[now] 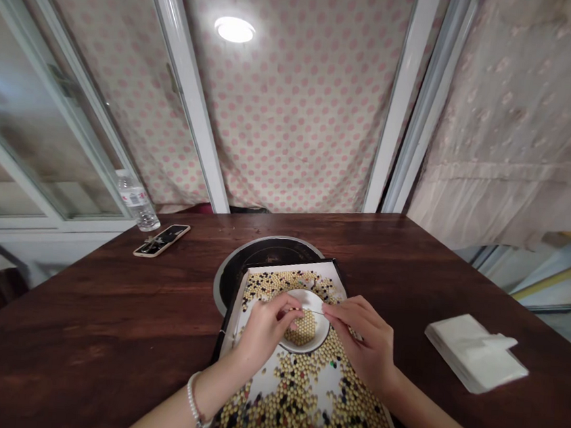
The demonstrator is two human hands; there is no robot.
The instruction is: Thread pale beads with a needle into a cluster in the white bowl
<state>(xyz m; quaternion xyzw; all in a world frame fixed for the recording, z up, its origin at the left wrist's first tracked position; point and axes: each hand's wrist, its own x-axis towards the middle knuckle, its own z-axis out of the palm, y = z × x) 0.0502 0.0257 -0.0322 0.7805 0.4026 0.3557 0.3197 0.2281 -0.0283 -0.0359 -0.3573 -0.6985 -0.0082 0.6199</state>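
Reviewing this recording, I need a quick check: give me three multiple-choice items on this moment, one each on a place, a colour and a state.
1. Where does the small white bowl sit?
A) In the tray, among beans
B) On the wooden table beside the phone
C) On the folded tissues

2. What colour are the beans in the bowl?
A) Black
B) Pale yellow
C) Red

3. Where are the hands?
A) Both flat on the table
B) Both at the bowl
C) Only one at the bowl

1 A: beans surround it inside the tray.
2 B: only pale yellow ones show in it.
3 B: the left hand and right hand both reach its rim.
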